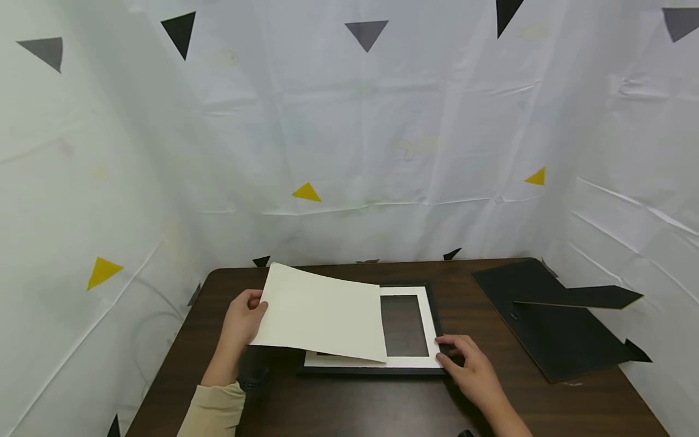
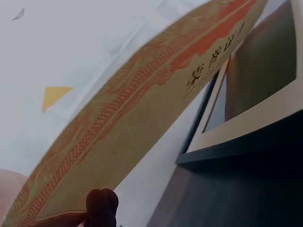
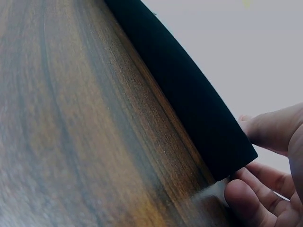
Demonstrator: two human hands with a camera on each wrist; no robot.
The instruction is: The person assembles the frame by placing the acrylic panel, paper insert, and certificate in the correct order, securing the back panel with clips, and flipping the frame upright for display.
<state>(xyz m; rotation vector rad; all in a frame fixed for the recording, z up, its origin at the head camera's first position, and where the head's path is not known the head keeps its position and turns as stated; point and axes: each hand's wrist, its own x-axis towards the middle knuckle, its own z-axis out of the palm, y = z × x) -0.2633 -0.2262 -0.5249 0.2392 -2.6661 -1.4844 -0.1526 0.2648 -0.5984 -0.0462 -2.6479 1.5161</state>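
Note:
My left hand (image 1: 242, 318) pinches the left edge of a certificate sheet (image 1: 319, 315), raised at a tilt over a picture frame (image 1: 371, 371). From above, its plain cream side shows; the left wrist view reveals an orange patterned border and dark characters on the sheet's other face (image 2: 128, 118). Inside the black frame lies a white mat (image 1: 428, 325) with a rectangular window, partly covered by the sheet. At the frame's near right corner, my right hand (image 1: 472, 370) grips the edge. In the right wrist view, thumb and fingers lie either side of the frame corner (image 3: 189, 104).
On the right of the dark wooden table (image 1: 327, 406) lies a black backing board (image 1: 535, 328), its stand leg (image 1: 595, 297) sticking up. White sheeting (image 1: 382, 133) with triangles surrounds the table's back and sides. A small dark object (image 1: 466, 433) shows at the bottom edge.

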